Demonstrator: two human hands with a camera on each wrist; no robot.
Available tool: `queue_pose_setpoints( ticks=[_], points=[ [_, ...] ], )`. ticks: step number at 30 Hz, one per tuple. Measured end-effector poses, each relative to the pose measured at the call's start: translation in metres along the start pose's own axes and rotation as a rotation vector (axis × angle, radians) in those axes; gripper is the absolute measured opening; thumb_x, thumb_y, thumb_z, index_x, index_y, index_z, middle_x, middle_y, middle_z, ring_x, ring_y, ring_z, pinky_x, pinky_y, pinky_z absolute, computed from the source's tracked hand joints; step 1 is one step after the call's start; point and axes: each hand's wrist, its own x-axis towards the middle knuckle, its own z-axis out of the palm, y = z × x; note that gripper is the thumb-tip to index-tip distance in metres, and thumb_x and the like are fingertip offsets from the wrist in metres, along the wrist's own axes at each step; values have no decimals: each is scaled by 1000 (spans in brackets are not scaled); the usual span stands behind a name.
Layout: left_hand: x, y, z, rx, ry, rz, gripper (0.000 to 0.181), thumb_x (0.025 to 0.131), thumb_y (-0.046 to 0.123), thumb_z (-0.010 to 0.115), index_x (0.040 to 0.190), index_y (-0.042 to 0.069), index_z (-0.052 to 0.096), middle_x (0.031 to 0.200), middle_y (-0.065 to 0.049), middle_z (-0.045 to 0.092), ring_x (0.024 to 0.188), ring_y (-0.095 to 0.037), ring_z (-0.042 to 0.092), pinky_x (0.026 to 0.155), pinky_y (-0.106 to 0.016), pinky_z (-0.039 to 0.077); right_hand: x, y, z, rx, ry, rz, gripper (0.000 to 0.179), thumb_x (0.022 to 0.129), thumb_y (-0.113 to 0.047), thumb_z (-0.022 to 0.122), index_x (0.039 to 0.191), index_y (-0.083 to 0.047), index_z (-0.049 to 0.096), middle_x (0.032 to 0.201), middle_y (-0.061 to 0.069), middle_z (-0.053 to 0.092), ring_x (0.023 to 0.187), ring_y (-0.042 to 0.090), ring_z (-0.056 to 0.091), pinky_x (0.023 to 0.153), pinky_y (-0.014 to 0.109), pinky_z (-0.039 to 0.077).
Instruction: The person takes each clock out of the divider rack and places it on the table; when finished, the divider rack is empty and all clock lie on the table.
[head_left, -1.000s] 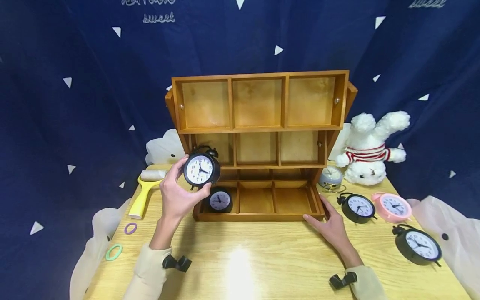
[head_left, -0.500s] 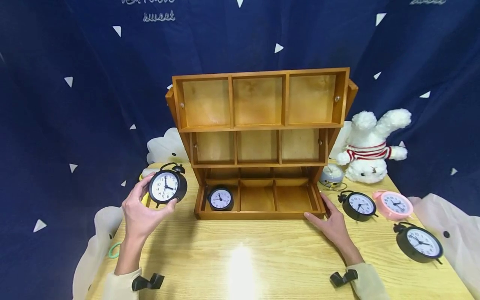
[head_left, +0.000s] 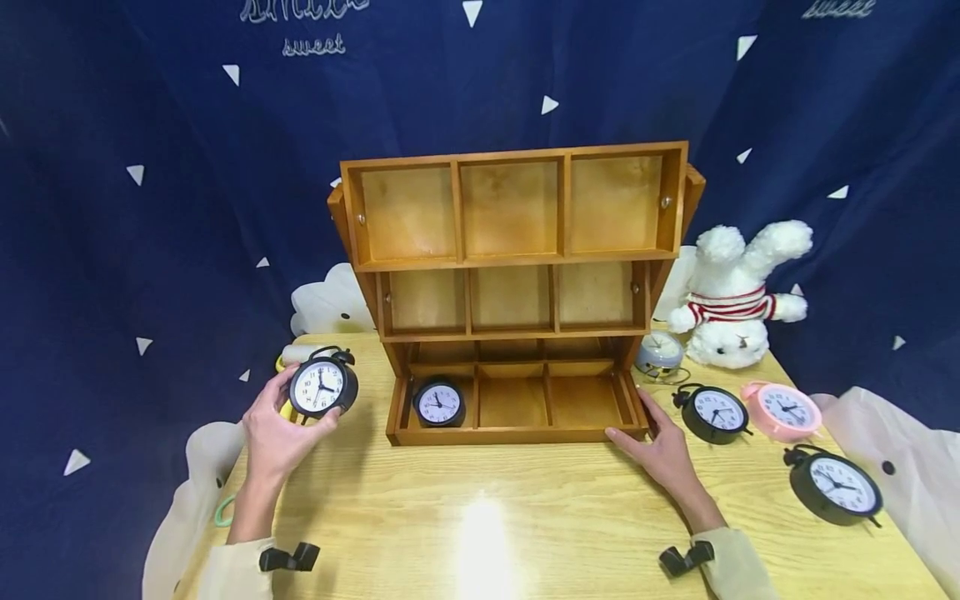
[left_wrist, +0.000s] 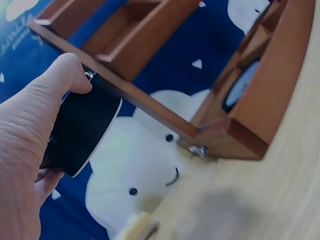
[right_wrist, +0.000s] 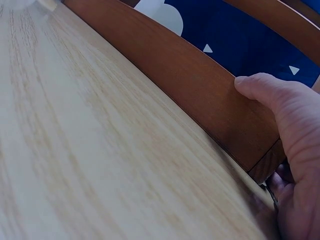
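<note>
My left hand (head_left: 273,437) holds a black twin-bell alarm clock (head_left: 322,389) by its rim, thumb and fingers on opposite sides. It is raised left of the wooden three-tier box (head_left: 517,435), white dial showing. In the left wrist view the same alarm clock (left_wrist: 85,125) appears side-on in the grasp. A second black clock (head_left: 439,403) lies in the bottom tier's left compartment. At that tier's front right corner, my right hand (head_left: 663,454) grips the wood. The right wrist view has its thumb (right_wrist: 260,87) on the front board and the fingers round the end, partly hidden.
Right of the box lie two black alarm clocks, one nearer the box (head_left: 716,413) and one farther forward (head_left: 836,487), a pink one (head_left: 783,411) and a grey-blue one (head_left: 660,354). A white plush rabbit (head_left: 731,308) rests upside down behind. A lint roller (head_left: 300,354) and green ring (head_left: 223,511) are left.
My left hand has carried the alarm clock left and down, away from the box's left compartments, and has since nearly stopped. My right hand stays at the box corner.
</note>
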Motion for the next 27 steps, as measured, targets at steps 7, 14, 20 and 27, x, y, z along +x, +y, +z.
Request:
queue_pose_setpoints(
  ticks=[7,14,20,27],
  points=[
    [3,-26,17,-9,-52,-59,81,60,3,96,134,0,63,127,-17,69,113,-23,65,93,-4,46,-1,-1,0,9,6,-13,96,87,-23,88,162,-3,33,161,28,38,145,44,42,100,-3,32],
    [6,-54,41,22,-139,-130,81,65,10,95,137,0,61,132,-23,67,115,-36,67,87,-6,47,-1,0,1,4,9,-4,95,87,-23,88,163,-5,33,163,27,37,146,45,40,101,-2,32],
    [11,-67,59,114,-200,-152,85,66,18,94,140,-2,58,133,-26,64,122,-41,61,103,-44,51,-2,-4,1,10,6,-9,95,88,-22,87,163,-5,32,164,26,35,147,44,39,102,-2,31],
    [20,-81,77,153,-227,-129,82,66,22,93,137,-4,60,128,-29,67,118,-44,62,103,-57,50,-2,-4,0,33,11,-5,95,87,-21,88,163,-6,33,164,26,36,146,44,41,102,-1,33]
  ],
)
